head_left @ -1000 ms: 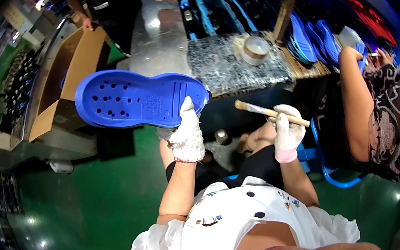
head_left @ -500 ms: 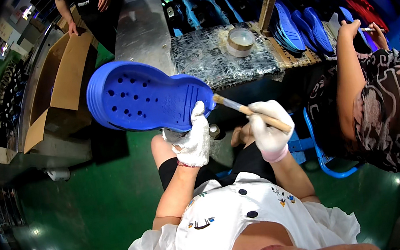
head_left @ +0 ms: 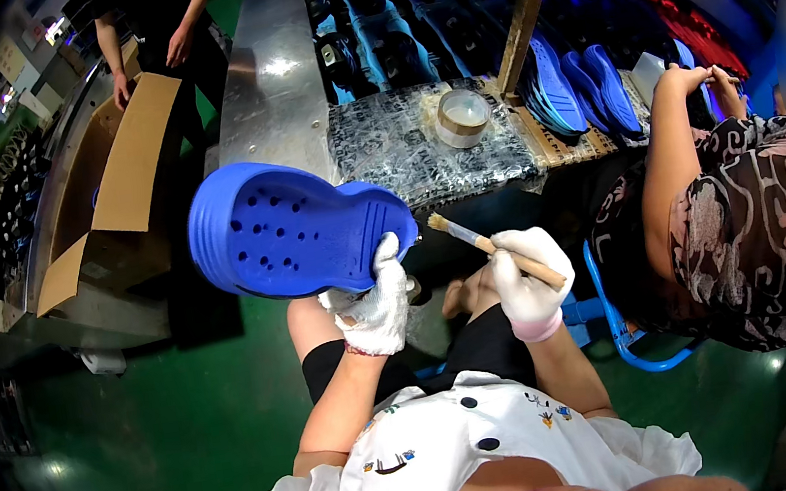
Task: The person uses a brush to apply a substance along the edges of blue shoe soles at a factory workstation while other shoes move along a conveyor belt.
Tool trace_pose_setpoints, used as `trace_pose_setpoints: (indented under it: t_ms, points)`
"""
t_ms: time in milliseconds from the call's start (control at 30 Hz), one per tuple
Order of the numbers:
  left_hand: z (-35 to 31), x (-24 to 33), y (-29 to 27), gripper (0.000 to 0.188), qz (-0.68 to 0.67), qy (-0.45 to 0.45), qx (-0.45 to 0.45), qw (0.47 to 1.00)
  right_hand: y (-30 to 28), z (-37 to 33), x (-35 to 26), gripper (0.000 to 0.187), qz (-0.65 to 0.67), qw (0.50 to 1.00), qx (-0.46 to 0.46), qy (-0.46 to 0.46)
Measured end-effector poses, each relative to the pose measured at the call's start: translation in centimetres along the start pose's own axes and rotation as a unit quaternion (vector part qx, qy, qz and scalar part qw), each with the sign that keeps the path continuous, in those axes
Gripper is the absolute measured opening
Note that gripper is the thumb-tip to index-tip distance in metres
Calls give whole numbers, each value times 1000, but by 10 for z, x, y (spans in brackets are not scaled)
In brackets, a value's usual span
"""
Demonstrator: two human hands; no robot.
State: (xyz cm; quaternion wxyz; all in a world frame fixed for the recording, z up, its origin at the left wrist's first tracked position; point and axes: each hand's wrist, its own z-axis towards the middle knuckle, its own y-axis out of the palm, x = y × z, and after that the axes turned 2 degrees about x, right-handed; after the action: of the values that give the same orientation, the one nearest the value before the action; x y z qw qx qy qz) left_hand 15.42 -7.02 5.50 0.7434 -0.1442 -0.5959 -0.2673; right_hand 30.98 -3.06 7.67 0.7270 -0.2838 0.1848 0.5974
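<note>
My left hand [head_left: 374,310], in a white glove, grips a blue clog-shaped shoe piece [head_left: 317,231] by its narrower right end, thumb on top. The piece has several round holes in its broad left part and raised ridges near my thumb. In my right hand [head_left: 530,279], also gloved, is a brush [head_left: 482,246] with a wooden handle. Its pale bristles point up and left, a short gap from the shoe piece's right end. A round tub [head_left: 463,119] of pale contents stands on the plastic-wrapped surface [head_left: 380,143] beyond my hands.
Blue soles [head_left: 553,90] lean in a row right of the tub, near a metal post [head_left: 527,17]. Behind is a conveyor [head_left: 414,29] with dark shoe parts. A co-worker [head_left: 726,211] sits at right; another person [head_left: 155,38] stands by an open cardboard box [head_left: 128,156] at left.
The brush tip has drawn away from the shoe piece's right end, where it was touching or very close. The whole view has shifted slightly, and the far person's hand moved along the box.
</note>
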Motion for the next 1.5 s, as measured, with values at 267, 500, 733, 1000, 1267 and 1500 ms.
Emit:
trace_pose_setpoints:
  t_ms: [267, 500, 733, 1000, 1267, 1500]
  points:
    - [-4, 23, 9, 30, -48, -109, 22, 993, -2, -1, -2, 19, -31, 999, -35, 3]
    - [-5, 18, 5, 29, 12, -41, -5, 999, 5, 1, -7, 20, -15, 998, -44, -43]
    - [-9, 10, 5, 33, -63, -102, 13, 993, 5, 3, -6, 20, -19, 998, -41, -34]
    - [-5, 7, 9, 31, -49, -151, 15, 987, 6, 2, -4, 19, -17, 998, -41, -53]
    - [-7, 2, 11, 22, -77, -81, 15, 994, 5, -4, -6, 21, 2, 998, -36, -42]
    - [-2, -8, 4, 23, -51, -93, 11, 994, 0, -12, 3, 19, -32, 999, -9, -7]
